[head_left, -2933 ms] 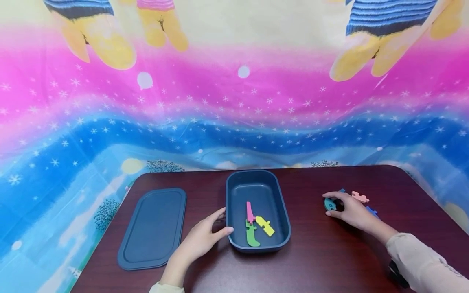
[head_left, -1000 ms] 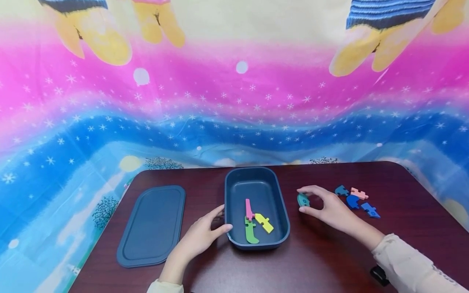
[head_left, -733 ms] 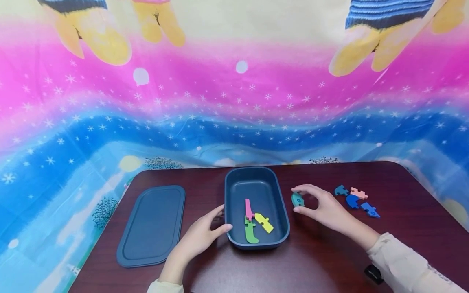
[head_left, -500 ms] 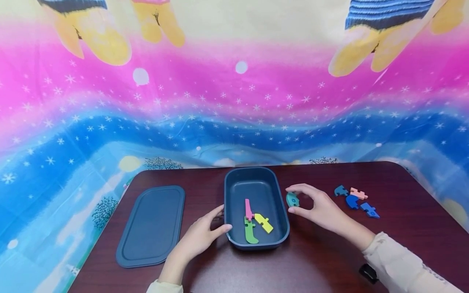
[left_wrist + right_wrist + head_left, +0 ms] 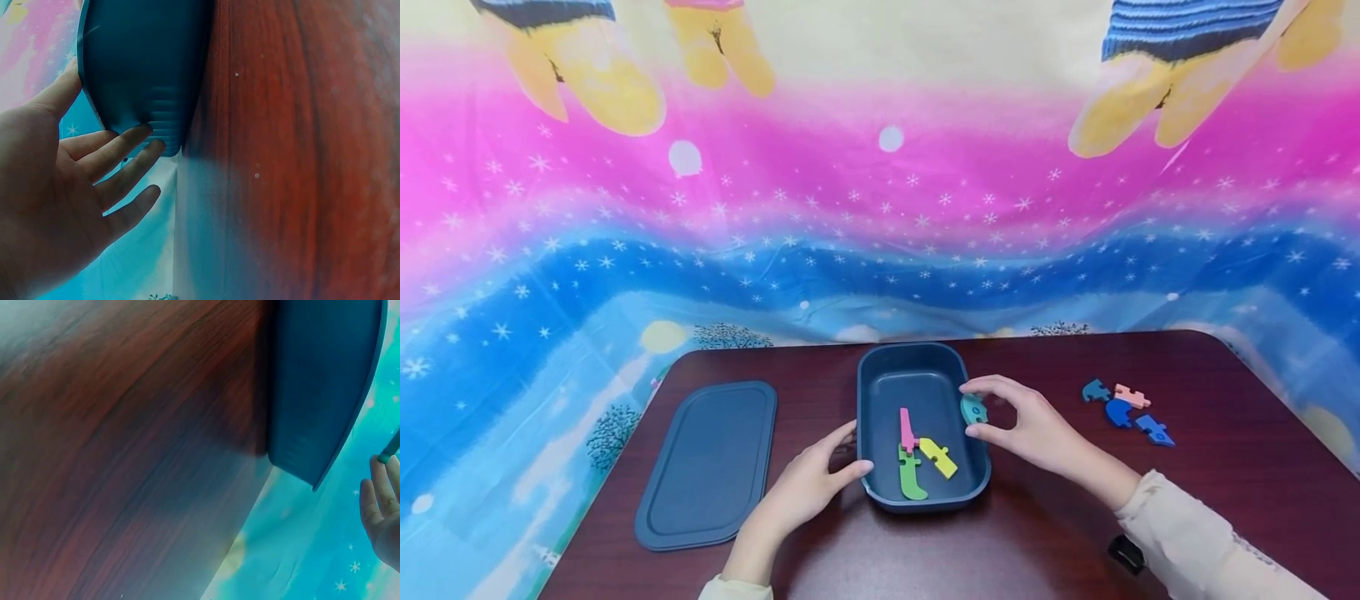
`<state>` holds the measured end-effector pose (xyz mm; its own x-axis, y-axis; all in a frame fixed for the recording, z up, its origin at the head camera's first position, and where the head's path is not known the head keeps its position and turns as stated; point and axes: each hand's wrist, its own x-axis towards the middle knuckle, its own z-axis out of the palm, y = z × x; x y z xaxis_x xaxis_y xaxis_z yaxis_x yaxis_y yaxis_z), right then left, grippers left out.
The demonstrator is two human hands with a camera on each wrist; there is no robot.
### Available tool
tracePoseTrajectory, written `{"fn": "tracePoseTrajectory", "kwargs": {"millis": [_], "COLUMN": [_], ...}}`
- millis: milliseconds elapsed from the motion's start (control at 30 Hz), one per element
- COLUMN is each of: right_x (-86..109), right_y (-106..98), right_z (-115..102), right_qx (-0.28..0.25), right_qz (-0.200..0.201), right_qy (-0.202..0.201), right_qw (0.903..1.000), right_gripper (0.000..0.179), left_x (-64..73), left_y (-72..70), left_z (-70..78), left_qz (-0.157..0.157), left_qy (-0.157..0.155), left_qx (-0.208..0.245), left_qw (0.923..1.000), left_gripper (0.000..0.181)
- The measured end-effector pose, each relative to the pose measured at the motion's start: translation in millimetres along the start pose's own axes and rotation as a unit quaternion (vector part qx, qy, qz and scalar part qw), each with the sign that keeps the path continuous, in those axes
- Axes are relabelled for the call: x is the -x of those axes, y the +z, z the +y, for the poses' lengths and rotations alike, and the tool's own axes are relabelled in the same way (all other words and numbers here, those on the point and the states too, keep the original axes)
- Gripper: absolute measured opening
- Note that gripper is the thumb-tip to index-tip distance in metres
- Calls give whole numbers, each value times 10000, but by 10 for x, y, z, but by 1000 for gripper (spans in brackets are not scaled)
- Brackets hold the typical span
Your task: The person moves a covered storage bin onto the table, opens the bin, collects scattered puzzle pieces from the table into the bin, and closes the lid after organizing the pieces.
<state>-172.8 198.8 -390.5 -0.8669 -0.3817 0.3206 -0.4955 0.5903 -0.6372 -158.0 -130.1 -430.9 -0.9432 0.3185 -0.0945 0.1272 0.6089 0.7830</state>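
Observation:
In the head view, my right hand (image 5: pixel 1037 429) pinches a teal puzzle piece (image 5: pixel 973 410) with a small ring mark, holding it over the right rim of a dark blue-grey box (image 5: pixel 871 375). Inside the box lie a pink puzzle piece (image 5: pixel 906 429), a green puzzle piece (image 5: pixel 912 479) and a yellow puzzle piece (image 5: pixel 938 458). My left hand (image 5: pixel 805 483) rests against the box's left side, its thumb at the rim. In the left wrist view, the fingers (image 5: pixel 122 150) lie nearly straight along the outer wall. The right wrist view catches only part of the right hand (image 5: pixel 384 512).
The box's lid (image 5: pixel 707 467) lies flat at the left of the brown table (image 5: pixel 1037 533). At the right, a dark teal piece (image 5: pixel 1096 390), a salmon piece (image 5: pixel 1131 396), a blue piece (image 5: pixel 1117 413) and another blue piece (image 5: pixel 1154 430) form a loose group. A printed cloth (image 5: pixel 880 275) hangs behind.
My right hand has carried the teal puzzle piece leftward from the group at the right to above the box's right rim. The left hand has stayed at the box.

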Motion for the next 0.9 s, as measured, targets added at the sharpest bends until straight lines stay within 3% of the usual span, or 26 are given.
{"fn": "tracePoseTrajectory", "kwargs": {"millis": [400, 900], "right_x": [-135, -303], "right_y": [102, 219], "right_z": [-64, -34], "right_qx": [-274, -234], "right_qz": [-259, -569], "right_qy": [-64, 87], "right_qw": [9993, 9981], "right_gripper": [50, 51], "left_x": [1, -11], "left_y": [3, 11], "left_z": [4, -5], "left_qz": [18, 21], "left_qy": [64, 83], "left_qx": [-31, -19], "left_qw": [10000, 10000], "left_gripper": [70, 71]}}
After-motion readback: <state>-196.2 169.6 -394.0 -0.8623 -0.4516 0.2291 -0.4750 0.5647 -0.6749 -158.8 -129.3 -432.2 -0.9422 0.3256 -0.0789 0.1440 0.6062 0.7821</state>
